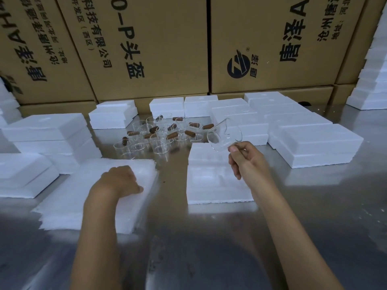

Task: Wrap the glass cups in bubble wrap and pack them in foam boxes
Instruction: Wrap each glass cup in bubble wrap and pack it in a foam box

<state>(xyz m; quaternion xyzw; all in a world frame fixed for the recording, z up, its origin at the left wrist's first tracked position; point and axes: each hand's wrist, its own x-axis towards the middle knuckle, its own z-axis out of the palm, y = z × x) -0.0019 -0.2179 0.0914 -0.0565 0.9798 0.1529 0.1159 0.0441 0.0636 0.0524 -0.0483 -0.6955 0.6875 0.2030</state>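
Glass cup (224, 136) tilts in right hand (247, 159); left hand (120, 181) seemingly grips wrap stack (69, 204).

The right hand (247, 158) pinches a clear glass cup (225, 137) by its handle, holding it tilted in the air above an open foam box (215, 185) that lies mid-bench. The left hand (120, 181) rests with curled fingers on a stack of bubble wrap (69, 201) toward the left edge of the steel bench (314, 206). Behind, a cluster of cups (159, 135) with brown handles stands among closed foam boxes (314, 143). Cartons (167, 38) line the far edge.
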